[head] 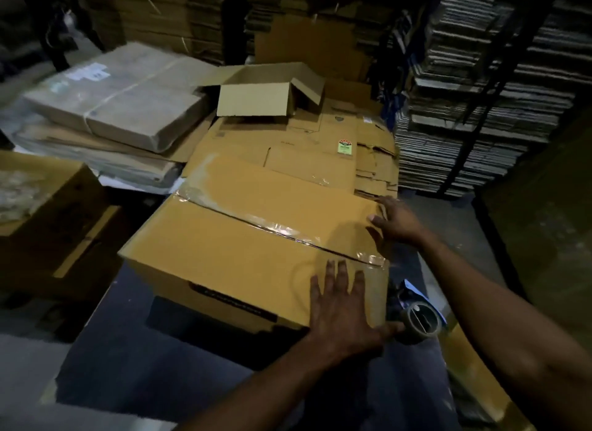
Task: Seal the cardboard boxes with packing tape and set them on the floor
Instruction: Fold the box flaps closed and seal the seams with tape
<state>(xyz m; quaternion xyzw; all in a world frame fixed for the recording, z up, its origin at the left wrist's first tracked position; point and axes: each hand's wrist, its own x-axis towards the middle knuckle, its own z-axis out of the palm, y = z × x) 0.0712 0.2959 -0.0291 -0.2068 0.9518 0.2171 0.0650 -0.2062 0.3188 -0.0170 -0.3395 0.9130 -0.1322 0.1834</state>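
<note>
One taped box (243, 238), one open box (256, 100), one tape roll (421, 323), two hands (342, 315)

Tape roll (420, 322) right of sealed box (243, 238); open box (256, 98) behind.

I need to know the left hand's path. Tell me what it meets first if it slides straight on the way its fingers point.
The left hand lies flat on the box; straight ahead it would probably meet the tape strip along the seam first.

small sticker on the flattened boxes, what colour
Light green with a red top, on the sticker; head view.
</note>
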